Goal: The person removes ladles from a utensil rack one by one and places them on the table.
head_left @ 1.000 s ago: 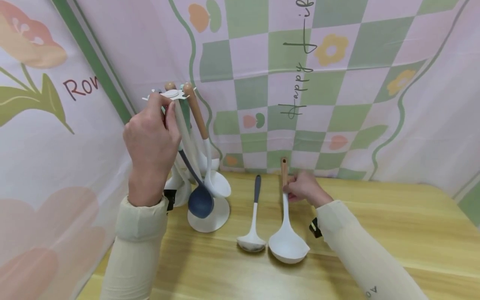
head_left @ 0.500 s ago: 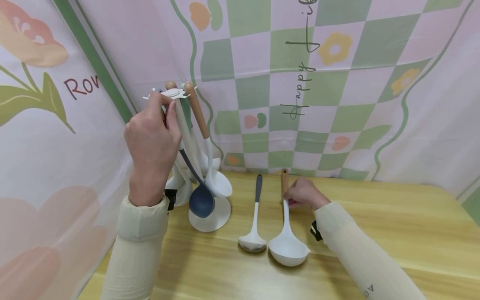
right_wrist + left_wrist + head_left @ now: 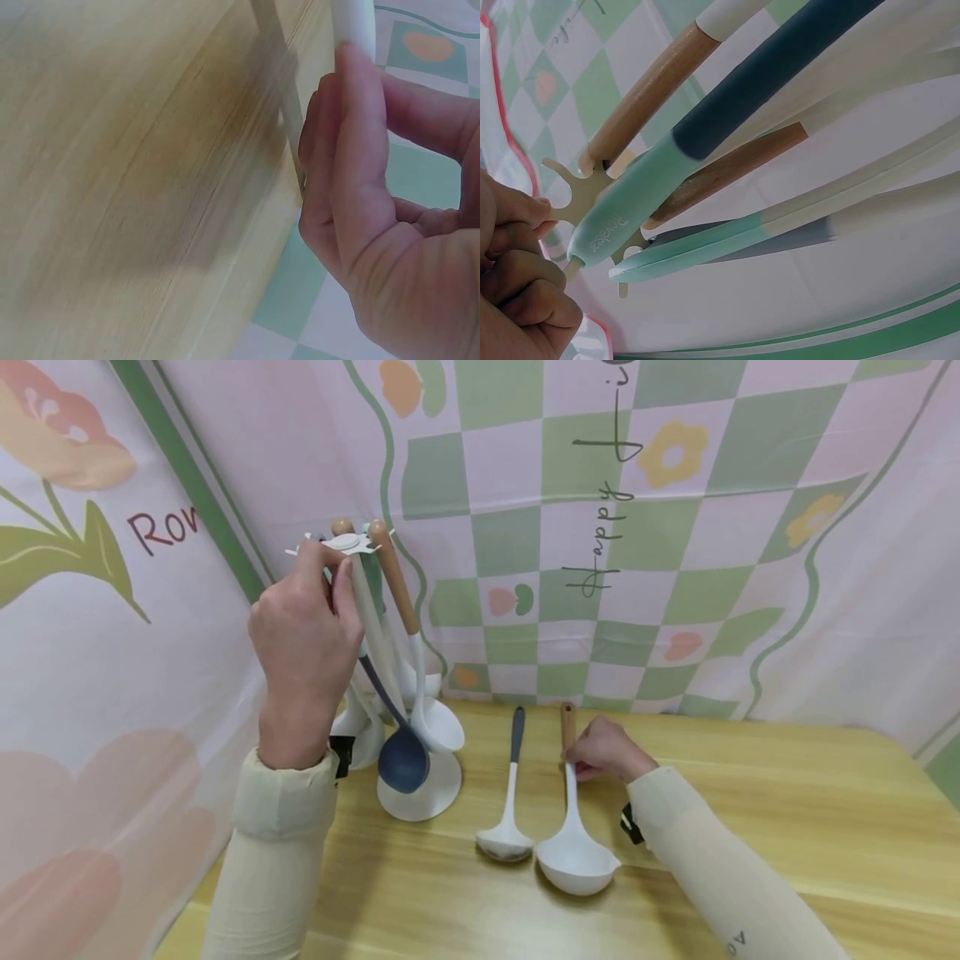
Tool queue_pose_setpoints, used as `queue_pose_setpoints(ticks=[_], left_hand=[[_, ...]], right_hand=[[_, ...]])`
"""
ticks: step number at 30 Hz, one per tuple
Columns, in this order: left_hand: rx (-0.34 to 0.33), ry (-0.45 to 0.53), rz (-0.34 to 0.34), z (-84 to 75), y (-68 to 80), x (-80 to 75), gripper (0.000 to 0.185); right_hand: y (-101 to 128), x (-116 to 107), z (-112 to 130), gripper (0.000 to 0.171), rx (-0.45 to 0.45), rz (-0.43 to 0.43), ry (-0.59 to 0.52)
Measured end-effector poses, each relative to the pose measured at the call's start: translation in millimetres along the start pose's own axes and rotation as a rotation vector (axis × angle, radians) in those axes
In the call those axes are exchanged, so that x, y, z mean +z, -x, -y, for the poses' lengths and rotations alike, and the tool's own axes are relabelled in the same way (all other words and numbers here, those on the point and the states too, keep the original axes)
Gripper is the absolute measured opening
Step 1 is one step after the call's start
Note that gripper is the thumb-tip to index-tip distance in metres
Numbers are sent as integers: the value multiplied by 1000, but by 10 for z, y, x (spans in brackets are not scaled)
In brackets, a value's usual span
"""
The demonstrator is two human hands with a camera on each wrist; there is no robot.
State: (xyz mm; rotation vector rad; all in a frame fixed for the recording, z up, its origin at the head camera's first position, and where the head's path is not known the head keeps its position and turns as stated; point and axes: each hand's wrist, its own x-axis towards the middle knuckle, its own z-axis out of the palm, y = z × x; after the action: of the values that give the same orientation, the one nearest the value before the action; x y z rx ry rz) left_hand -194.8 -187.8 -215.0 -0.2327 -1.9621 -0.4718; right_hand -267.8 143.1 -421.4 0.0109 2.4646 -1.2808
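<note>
In the head view my left hand pinches the edge of the white hooked top of an upright utensil rack. Several utensils hang from it, among them a dark blue ladle and a wooden-handled white one. The left wrist view shows a mint-and-blue handle close by my curled fingers. My right hand pinches a white ladle where its wooden handle meets the white shaft. The fingers hide part of that handle. Left of it a smaller ladle with a dark grey handle lies on the table.
The rack's round white base stands at the left of the wooden table. A patterned cloth hangs behind the table's back edge, and another cloth panel closes off the left side.
The white ladle's handle end has come down and away from the back cloth, together with my right hand. My left hand keeps its place on the rack top.
</note>
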Motion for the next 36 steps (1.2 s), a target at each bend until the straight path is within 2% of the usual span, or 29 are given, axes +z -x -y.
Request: queue_pose_setpoints(ticks=[23, 36], left_hand=[[-2, 0, 8, -18, -12, -6, 27], [-19, -19, -23, -38, -9, -9, 28]], right_hand=[[1, -16, 7, 15, 22, 16, -15], [40, -30, 11, 17, 16, 11, 7]])
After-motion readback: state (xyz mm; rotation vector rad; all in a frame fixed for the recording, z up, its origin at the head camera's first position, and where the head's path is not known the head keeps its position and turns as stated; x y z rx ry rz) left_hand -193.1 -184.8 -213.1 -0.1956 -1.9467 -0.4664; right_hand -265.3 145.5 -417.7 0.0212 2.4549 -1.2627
